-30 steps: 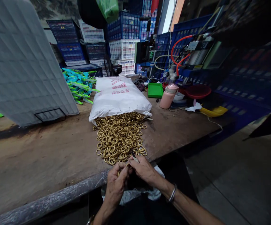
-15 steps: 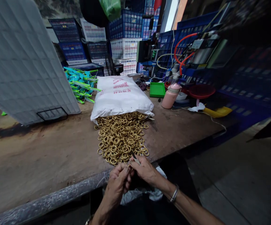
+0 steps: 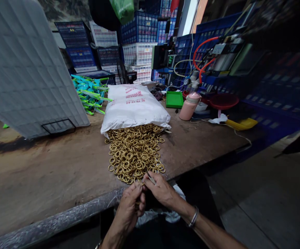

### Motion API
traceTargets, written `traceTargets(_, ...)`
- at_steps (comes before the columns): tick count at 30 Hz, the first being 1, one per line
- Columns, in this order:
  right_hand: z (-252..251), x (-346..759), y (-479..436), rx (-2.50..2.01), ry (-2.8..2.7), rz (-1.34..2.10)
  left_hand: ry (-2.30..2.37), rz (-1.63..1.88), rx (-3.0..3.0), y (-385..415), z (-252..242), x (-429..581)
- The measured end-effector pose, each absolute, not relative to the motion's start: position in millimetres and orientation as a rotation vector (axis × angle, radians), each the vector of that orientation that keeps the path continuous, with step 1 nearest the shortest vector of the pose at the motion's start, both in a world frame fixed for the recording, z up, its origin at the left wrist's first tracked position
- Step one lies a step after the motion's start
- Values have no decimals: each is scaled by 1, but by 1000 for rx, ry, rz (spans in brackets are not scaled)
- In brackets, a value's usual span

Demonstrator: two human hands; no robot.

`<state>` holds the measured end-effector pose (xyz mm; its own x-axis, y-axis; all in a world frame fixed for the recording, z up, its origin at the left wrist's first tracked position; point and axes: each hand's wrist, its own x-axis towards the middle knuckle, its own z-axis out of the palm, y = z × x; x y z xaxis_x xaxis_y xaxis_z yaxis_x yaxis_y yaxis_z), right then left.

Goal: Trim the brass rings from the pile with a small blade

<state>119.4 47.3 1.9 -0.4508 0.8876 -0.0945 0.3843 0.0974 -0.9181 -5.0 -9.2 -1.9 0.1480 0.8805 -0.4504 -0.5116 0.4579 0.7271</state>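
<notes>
A heap of gold-coloured rings [image 3: 133,154] spills from the mouth of a white sack [image 3: 134,105] onto the brown worktable [image 3: 48,173]. Both my hands meet at the table's near edge, just below the heap. My left hand [image 3: 130,207] is closed, its fingertips pinching a ring. My right hand [image 3: 161,190] is closed on a small thin tool [image 3: 150,178] whose tip points at that ring. A bracelet sits on my right wrist. A clear plastic bag [image 3: 162,216] hangs below my hands.
A big grey panel [image 3: 27,72] leans at the left. Behind the sack lie teal and green plastic parts [image 3: 89,91], a green tray [image 3: 174,99], a pink bottle [image 3: 189,106], a red bowl [image 3: 222,101] and stacked blue and white crates [image 3: 136,41]. A yellow scoop [image 3: 240,123] lies right.
My hands have stayed together at the table edge; the left hand's fingers have shifted slightly on the ring. The view has drifted a little.
</notes>
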Motion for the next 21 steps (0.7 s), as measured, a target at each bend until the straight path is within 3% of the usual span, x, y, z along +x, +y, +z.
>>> traceTargets(8, 3, 123, 50, -1286, -1896, 1275, 1040, 1149, 503, -12, 4, -4)
traceTargets(21, 3, 122, 38, -1296, -2404, 902, 1165, 1179, 552, -8, 3, -6)
